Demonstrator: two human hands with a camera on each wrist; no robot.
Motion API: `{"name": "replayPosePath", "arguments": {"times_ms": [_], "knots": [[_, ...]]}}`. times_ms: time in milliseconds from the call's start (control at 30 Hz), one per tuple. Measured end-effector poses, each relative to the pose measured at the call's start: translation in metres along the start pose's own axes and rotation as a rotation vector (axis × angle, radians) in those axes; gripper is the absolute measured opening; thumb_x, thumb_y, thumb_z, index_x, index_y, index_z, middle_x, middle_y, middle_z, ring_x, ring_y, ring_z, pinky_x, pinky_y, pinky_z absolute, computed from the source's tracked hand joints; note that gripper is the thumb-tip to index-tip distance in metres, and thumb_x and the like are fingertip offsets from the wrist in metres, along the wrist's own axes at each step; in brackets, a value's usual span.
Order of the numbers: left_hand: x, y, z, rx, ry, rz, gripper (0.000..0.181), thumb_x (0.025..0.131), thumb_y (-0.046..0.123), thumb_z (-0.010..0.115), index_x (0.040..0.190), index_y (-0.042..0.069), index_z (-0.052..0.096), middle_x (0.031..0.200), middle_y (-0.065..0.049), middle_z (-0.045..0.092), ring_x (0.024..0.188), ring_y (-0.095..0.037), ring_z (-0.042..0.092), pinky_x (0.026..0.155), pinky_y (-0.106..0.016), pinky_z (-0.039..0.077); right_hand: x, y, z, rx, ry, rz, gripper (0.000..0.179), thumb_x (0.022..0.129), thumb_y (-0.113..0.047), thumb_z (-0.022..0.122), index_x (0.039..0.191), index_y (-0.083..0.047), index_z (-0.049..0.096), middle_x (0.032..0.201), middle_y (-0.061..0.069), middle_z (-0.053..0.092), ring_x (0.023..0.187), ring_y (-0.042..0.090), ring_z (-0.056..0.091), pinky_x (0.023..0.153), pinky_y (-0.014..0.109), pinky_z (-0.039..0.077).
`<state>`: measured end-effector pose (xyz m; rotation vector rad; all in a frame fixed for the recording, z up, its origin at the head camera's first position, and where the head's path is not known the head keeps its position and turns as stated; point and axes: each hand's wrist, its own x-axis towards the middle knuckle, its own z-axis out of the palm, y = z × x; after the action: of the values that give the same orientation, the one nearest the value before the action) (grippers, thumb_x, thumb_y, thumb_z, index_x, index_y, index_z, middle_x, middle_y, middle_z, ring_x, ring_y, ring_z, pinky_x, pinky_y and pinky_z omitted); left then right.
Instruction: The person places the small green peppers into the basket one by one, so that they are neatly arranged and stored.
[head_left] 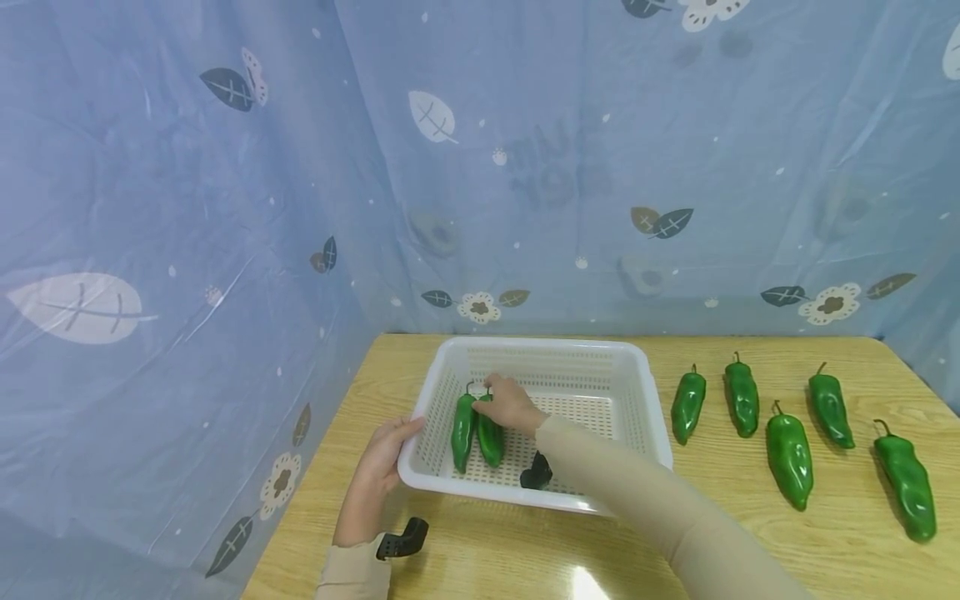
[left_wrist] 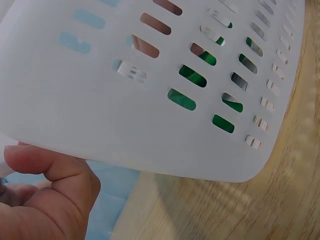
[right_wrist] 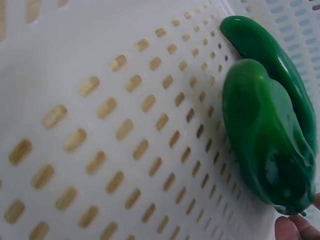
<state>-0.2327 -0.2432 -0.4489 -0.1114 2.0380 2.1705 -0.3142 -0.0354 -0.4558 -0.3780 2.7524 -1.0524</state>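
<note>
A white perforated plastic basket (head_left: 517,495) stands on the wooden table. My left hand (head_left: 386,454) grips its left rim; in the left wrist view the thumb (left_wrist: 30,159) lies at the rim with the fingers bent. Inside, my right hand (head_left: 513,406) pinches a green pepper (right_wrist: 260,125) at its stem end, the fingertips (right_wrist: 286,229) showing at the lower right of the right wrist view. This pepper is in the left part of the basket, beside a second green pepper (head_left: 462,435). Whether its lower end touches the basket floor I cannot tell.
Several green peppers lie on the table right of the basket, among them one close to its right side (head_left: 688,406) and one farthest right (head_left: 906,483). Patterned blue sheeting (head_left: 480,208) hangs behind and at the left of the table (head_left: 480,550).
</note>
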Motion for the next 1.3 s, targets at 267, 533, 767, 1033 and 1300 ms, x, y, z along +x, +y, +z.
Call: {"name": "replayPosePath", "arguments": {"times_ms": [267, 533, 767, 1033, 1300], "knots": [[0.0, 0.0, 0.0, -0.023, -0.021, -0.003, 0.043, 0.1, 0.017, 0.044, 0.129, -0.015, 0.042, 0.13, -0.032, 0.05, 0.117, -0.038, 0.056, 0.093, -0.045, 0.05, -0.007, -0.004, -0.025, 0.052, 0.017, -0.061, 0.052, 0.09, -0.028, 0.064, 0.132, -0.001, 0.048, 0.129, 0.021, 0.055, 0.119, 0.034, 0.052, 0.099, 0.047, 0.045], [-0.002, 0.001, 0.0, -0.016, -0.009, -0.013, 0.044, 0.1, 0.018, 0.045, 0.129, -0.015, 0.041, 0.13, -0.031, 0.05, 0.115, -0.036, 0.057, 0.092, -0.043, 0.051, -0.018, -0.006, -0.062, 0.108, 0.04, -0.115, 0.051, 0.092, -0.029, 0.061, 0.134, -0.003, 0.047, 0.13, 0.023, 0.053, 0.118, 0.035, 0.053, 0.094, 0.047, 0.048], [-0.001, 0.0, 0.001, -0.005, -0.005, -0.008, 0.044, 0.1, 0.019, 0.046, 0.129, -0.014, 0.042, 0.13, -0.031, 0.051, 0.117, -0.039, 0.056, 0.092, -0.045, 0.05, -0.034, 0.005, -0.117, 0.225, 0.092, -0.143, 0.057, 0.093, -0.035, 0.059, 0.139, -0.008, 0.042, 0.138, 0.02, 0.048, 0.126, 0.034, 0.047, 0.1, 0.051, 0.043], [-0.002, 0.0, -0.001, -0.023, 0.015, -0.032, 0.042, 0.099, 0.019, 0.045, 0.128, -0.011, 0.044, 0.13, -0.029, 0.051, 0.118, -0.039, 0.055, 0.092, -0.045, 0.05, -0.053, 0.037, -0.17, 0.275, 0.146, -0.154, 0.062, 0.094, -0.043, 0.055, 0.143, -0.012, 0.035, 0.142, 0.019, 0.042, 0.132, 0.036, 0.04, 0.103, 0.055, 0.038], [-0.002, 0.001, -0.002, -0.026, -0.003, -0.024, 0.044, 0.099, 0.019, 0.046, 0.128, -0.013, 0.043, 0.13, -0.031, 0.051, 0.116, -0.04, 0.056, 0.092, -0.045, 0.051, -0.083, 0.075, -0.213, 0.225, 0.234, -0.137, 0.064, 0.097, -0.041, 0.051, 0.146, -0.007, 0.029, 0.143, 0.026, 0.036, 0.132, 0.043, 0.034, 0.1, 0.059, 0.036]]}}
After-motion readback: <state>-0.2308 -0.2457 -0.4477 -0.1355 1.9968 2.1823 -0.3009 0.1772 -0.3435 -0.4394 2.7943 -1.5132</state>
